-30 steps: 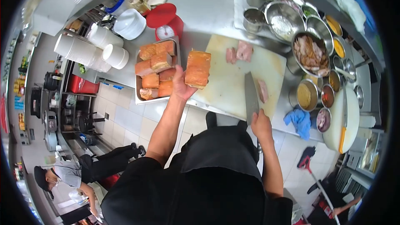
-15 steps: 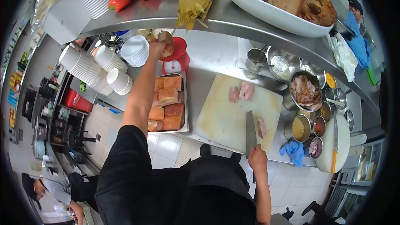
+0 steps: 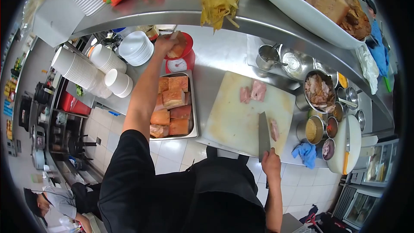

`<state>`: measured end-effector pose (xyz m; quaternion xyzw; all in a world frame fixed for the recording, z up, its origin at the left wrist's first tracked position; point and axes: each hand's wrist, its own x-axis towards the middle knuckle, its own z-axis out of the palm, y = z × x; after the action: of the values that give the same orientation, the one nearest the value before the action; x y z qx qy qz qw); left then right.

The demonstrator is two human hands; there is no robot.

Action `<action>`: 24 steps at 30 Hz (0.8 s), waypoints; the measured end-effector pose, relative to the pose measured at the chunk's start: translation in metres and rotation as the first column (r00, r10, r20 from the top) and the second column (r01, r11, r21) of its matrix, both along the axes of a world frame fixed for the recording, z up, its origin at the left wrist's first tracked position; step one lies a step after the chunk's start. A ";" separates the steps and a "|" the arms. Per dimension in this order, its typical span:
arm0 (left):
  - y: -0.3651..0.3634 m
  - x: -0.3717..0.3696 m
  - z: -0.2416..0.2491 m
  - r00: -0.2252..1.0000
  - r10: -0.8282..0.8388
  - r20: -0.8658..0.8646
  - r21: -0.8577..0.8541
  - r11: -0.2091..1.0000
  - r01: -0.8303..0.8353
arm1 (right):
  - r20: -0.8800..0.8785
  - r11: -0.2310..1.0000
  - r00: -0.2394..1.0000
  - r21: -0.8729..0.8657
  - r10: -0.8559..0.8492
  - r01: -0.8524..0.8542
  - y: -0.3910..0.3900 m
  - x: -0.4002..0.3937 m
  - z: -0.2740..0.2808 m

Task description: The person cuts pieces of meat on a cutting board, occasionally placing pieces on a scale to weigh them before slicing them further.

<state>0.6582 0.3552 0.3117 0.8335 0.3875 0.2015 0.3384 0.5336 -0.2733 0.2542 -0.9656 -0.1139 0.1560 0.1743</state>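
- Across steel counter (image 3: pixel 215 45), beneath steel shelf (image 3: pixel 166 17): kitchen work surface in use, viewed from above.
- With left hand (image 3: pixel 165 44): touching meat block (image 3: pixel 177 51) over pan (image 3: pixel 188 45) of red scale (image 3: pixel 190 63), at far left of counter; cannot tell whether clamped in grip or merely touched.
- With right hand (image 3: pixel 271 163): holding knife (image 3: pixel 264 134) in closed grip, blade over board (image 3: pixel 228 116), tip away from body.
- On board: two pale pieces (image 3: pixel 258 90) toward far edge; slice (image 3: pixel 274 129) just right of blade.
- Left of board, nearer than scale: tray (image 3: pixel 195 125) filled with more blocks (image 3: pixel 174 97).
- Right of board: bowl of cut meat (image 3: pixel 302 102); blue cloth (image 3: pixel 305 153) by near edge.
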 end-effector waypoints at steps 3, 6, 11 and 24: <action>-0.004 -0.004 0.004 0.999 -0.037 -0.014 0.042 0.998 0.037 | 0.014 1.000 1.000 0.012 0.007 -0.007 -0.002 0.000 -0.001; -0.004 -0.004 0.003 1.000 -0.001 -0.005 0.042 0.999 0.001 | 0.021 0.999 1.000 0.026 0.018 -0.019 -0.003 0.000 -0.002; -0.013 -0.008 0.014 0.994 -0.087 -0.070 0.041 0.995 0.090 | -0.003 1.000 1.000 0.018 0.018 -0.018 -0.003 0.000 -0.001; -0.021 -0.002 0.005 1.000 0.024 -0.017 0.154 0.988 -0.021 | 0.000 1.000 1.000 -0.001 0.006 -0.006 0.000 -0.001 0.001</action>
<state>0.6565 0.3343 0.3169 0.8545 0.3833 0.2268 0.2673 0.5324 -0.2734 0.2548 -0.9653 -0.1167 0.1567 0.1735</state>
